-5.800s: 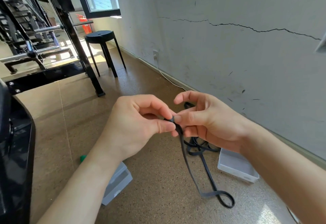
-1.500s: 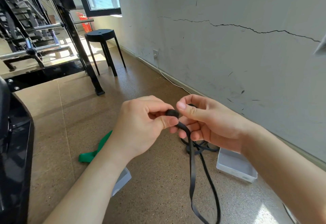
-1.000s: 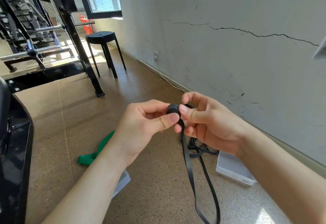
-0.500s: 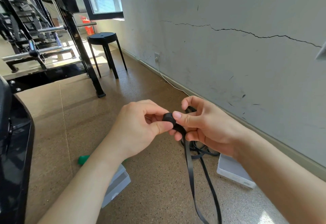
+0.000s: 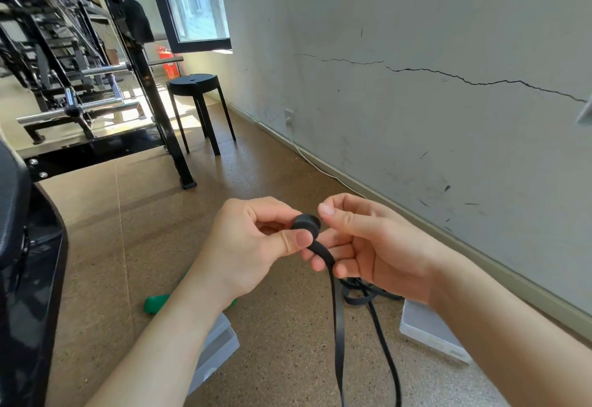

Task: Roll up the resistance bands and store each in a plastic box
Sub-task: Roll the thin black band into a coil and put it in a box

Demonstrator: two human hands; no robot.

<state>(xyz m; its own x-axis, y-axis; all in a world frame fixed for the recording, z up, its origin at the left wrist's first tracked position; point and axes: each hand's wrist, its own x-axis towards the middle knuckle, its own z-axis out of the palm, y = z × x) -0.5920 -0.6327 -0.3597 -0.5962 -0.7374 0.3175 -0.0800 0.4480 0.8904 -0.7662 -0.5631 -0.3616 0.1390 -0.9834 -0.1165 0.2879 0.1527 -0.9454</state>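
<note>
Because a rolled strap springs open the moment it is let go, the left hand (image 5: pixel 256 240) clamps the black band (image 5: pixel 306 224) at its wound end, thumb pressed on the near face and the curled fingers behind, so the small coil sits pinched between them at chest height over the floor (image 5: pixel 288 358). The right hand (image 5: pixel 368 246) works as the feeder: its fingers are curled with the loose strap running down between their tips, while its thumb is lifted just beside the coil and does not seem to press it. I judge that this keeps the strap flat and lightly taut for the next turn.

From the hands the band drops as two thin runs and goes out of view at the bottom edge. More black strap lies tangled on the floor behind the right hand, near the wall; whether it is the same band I cannot tell. Only a short length looks wound, so the rolling is at an early stage.

The band is matt black rubber, flat and narrow, and the coil is a tight, thick disc. A green band (image 5: pixel 155 302), wider and crumpled, lies on the speckled cork-like floor, touching the left box (image 5: pixel 221 342). The right box (image 5: pixel 429 329) sits by the skirting. Both are shallow, rectangular, translucent plastic, placed within reach, one for each band.
</note>
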